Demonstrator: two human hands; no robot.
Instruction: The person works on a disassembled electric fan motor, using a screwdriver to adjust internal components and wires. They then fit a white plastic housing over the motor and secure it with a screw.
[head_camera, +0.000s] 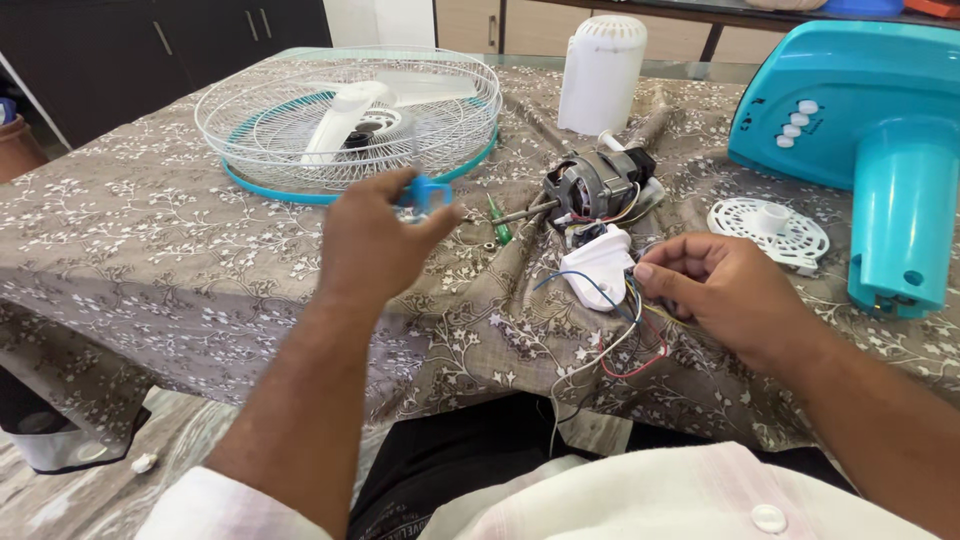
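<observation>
Now left fingers (425, 205) pinch blue knob (428, 192), right fingers (655, 275) pinch wires (640, 300)

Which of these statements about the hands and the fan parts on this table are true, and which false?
1. The left hand holds a small blue part. True.
2. The right hand grips the green screwdriver. False: it pinches the coloured wires; the screwdriver lies on the tablecloth.
3. The fan motor sits inside the teal base. False: it lies bare on the cloth.
4. The white blades lie within the wire guard. True.
</observation>
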